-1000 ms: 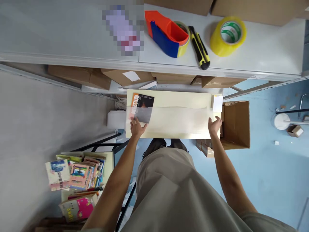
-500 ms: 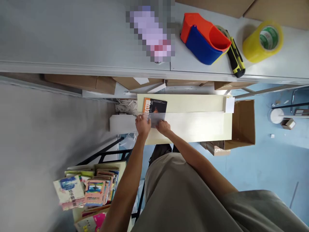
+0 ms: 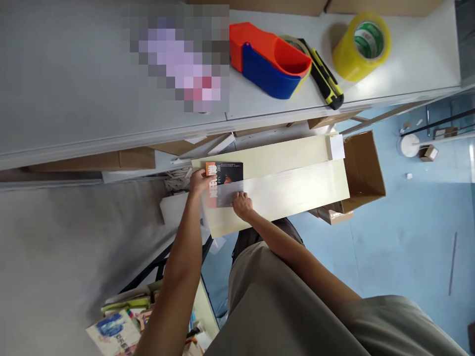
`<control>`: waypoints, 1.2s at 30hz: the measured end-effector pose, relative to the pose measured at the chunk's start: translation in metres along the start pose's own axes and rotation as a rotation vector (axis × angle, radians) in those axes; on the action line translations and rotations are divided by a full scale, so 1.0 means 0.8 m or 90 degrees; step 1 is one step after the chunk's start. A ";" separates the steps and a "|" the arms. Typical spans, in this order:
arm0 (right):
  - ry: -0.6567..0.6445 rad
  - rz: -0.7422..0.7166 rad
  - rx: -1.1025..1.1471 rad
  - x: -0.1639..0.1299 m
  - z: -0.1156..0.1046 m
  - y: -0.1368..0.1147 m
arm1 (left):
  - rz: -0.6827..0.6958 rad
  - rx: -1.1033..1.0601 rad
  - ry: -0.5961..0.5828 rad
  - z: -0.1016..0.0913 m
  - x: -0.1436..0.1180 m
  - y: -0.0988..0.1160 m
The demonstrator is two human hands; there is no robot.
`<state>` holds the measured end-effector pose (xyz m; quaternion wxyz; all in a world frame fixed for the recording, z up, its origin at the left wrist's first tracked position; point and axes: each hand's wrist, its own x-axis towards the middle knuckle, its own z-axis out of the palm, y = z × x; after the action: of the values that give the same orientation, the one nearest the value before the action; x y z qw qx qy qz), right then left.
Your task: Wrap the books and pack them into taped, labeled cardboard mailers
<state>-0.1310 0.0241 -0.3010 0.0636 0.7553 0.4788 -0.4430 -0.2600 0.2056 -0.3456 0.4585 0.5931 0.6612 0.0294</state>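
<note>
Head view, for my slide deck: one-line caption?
Left hand and right hand press a dark orange-spined book under translucent film on a long cream board.

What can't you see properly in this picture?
Head view:
- Pixelated patch on the grey tabletop: blurred out.
- Dark book: lower half veiled by a translucent sheet; cover lettering too small.
- Left hand, right hand: fingertips partly hidden, grip unclear.
- Colourful books: cut off by the bottom edge.

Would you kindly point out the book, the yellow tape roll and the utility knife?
book [image 3: 227, 173], head view, on the dark cover.
yellow tape roll [image 3: 349, 62], head view, on its outer yellow side.
utility knife [image 3: 326, 84], head view, on the yellow-black handle.
</note>
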 end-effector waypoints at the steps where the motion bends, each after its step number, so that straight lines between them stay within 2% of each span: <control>1: 0.000 -0.010 0.010 -0.003 -0.002 0.006 | 0.018 -0.018 0.002 -0.004 -0.005 0.002; 4: -0.002 -0.041 0.035 -0.018 -0.013 0.047 | 0.076 -0.082 0.025 -0.005 -0.029 0.016; 8: 0.021 -0.025 0.046 -0.044 -0.039 0.152 | 0.181 -0.087 0.055 0.011 -0.071 0.055; 10: 0.035 0.018 0.051 -0.050 -0.052 0.208 | 0.249 -0.033 0.071 0.021 -0.096 0.085; 12: 0.034 0.045 0.095 -0.050 -0.060 0.251 | 0.318 0.027 0.080 0.034 -0.124 0.123; 16: -0.002 0.012 0.186 -0.031 -0.071 0.289 | 0.444 0.067 0.058 0.062 -0.196 0.208; 18: 0.000 -0.012 0.346 -0.018 -0.082 0.302 | 0.463 0.033 0.069 0.075 -0.233 0.244; 21: 0.044 -0.078 0.691 -0.012 -0.113 0.339 | 0.413 -0.078 0.125 0.100 -0.266 0.275; 22: 0.055 -0.105 0.758 -0.016 -0.127 0.358 | 0.384 -0.121 0.130 0.112 -0.269 0.279; 24: 0.047 -0.154 0.797 -0.035 -0.156 0.400 | 0.313 -0.200 0.099 0.147 -0.264 0.279; 27: 0.000 -0.193 0.760 -0.073 -0.188 0.458 | 0.176 -0.301 0.003 0.225 -0.243 0.264; 29: 0.016 -0.207 0.748 -0.089 -0.193 0.483 | 0.091 -0.371 -0.047 0.280 -0.231 0.250; 31: 0.056 -0.199 0.748 -0.092 -0.186 0.496 | 0.015 -0.428 -0.092 0.323 -0.226 0.235; 33: 0.072 -0.168 0.761 -0.082 -0.174 0.499 | -0.055 -0.446 -0.142 0.347 -0.227 0.221; 36: 0.062 -0.143 0.781 -0.056 -0.159 0.498 | -0.099 -0.424 -0.164 0.356 -0.237 0.201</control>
<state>0.2503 -0.1525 -0.3227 -0.4501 0.6187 0.2162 -0.6065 0.0209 -0.0444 -0.3085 0.7069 0.3580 0.5952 0.1336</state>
